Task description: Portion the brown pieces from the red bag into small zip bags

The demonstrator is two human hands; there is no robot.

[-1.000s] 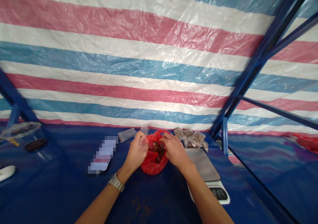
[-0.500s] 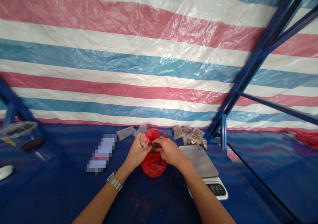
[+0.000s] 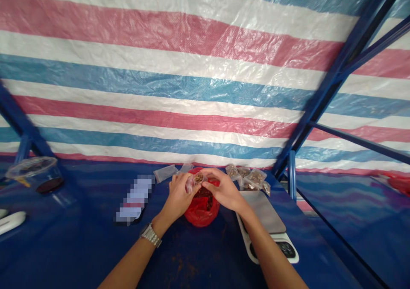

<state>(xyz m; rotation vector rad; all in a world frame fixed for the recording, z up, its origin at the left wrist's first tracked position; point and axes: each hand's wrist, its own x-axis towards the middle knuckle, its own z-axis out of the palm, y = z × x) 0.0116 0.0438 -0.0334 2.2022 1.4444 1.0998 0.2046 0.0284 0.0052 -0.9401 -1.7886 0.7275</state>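
Note:
Above a red plastic bag (image 3: 201, 214), a small clear plastic bag (image 3: 190, 184) is held with its mouth spread, and brown bits show inside it. My left hand (image 3: 178, 195) is closed on the clear bag's left side. At the other side of its mouth, my right hand (image 3: 225, 192) pinches the rim with thumb and fingers. The red bag stands on the blue table between my forearms, its top open, with dark brown loose pieces (image 3: 209, 202) inside.
Right of the hands lies a kitchen scale (image 3: 264, 214) with a metal plate, under my right forearm. Several filled clear bags (image 3: 255, 177) lie behind it. Flat clear bags (image 3: 165, 173), a phone (image 3: 134, 199) and a clear tub (image 3: 33, 169) are leftward. Blue frame bars (image 3: 320, 92) slant at right.
My right hand has come up out of the red bag to the clear bag's mouth. The clear bag now faces me, and brown bits show in it.

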